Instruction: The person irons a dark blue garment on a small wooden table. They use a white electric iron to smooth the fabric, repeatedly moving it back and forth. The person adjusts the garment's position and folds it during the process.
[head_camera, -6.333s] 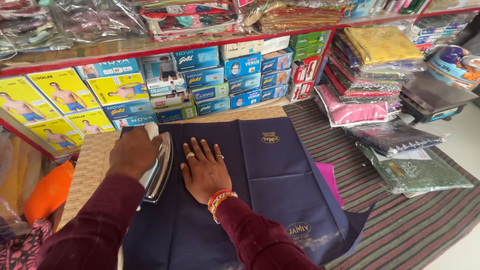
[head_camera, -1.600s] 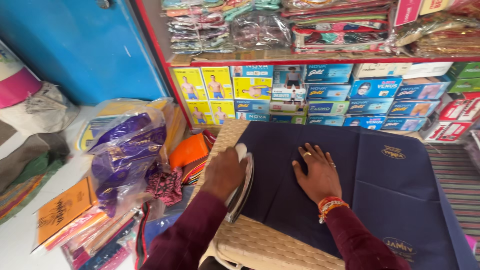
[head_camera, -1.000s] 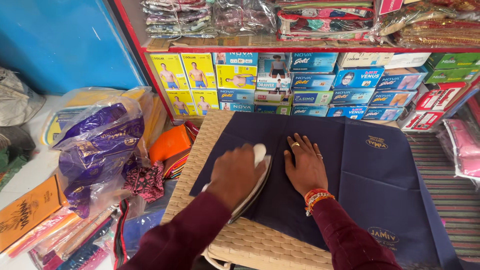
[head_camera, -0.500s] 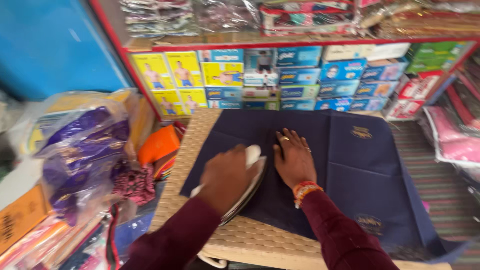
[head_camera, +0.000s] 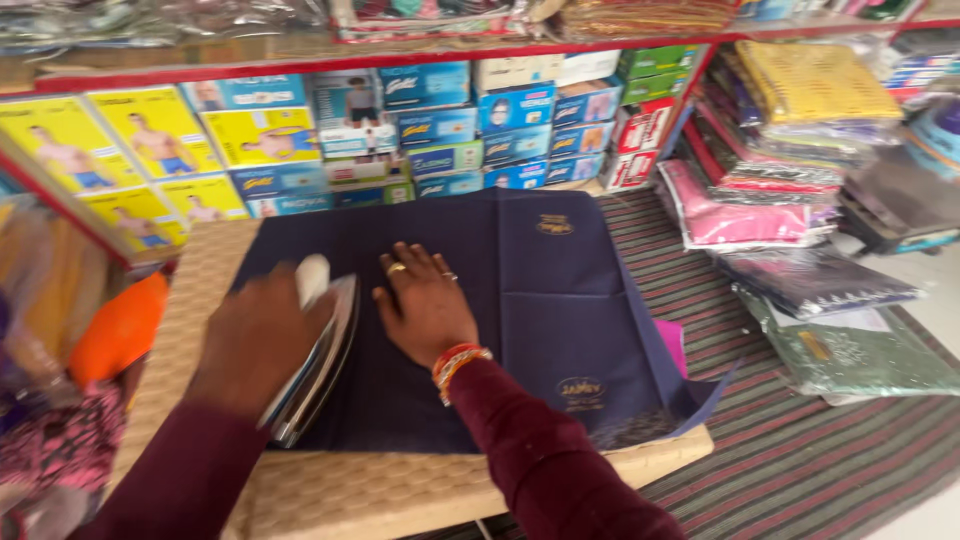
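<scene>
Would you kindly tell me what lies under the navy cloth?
The navy cloth lies on a beige woven pad; a pink piece peeks out at its right edge. Anything else beneath is covered.

Left hand (head_camera: 258, 335) clenched, gripping; right hand (head_camera: 425, 305) flat, fingers spread.

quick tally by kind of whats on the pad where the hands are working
Hands: 2, left hand gripping the iron, right hand flat on the cloth
Iron: 1
Navy cloth: 1
Pink sheet peeking out under the cloth: 1
Total: 5
</scene>
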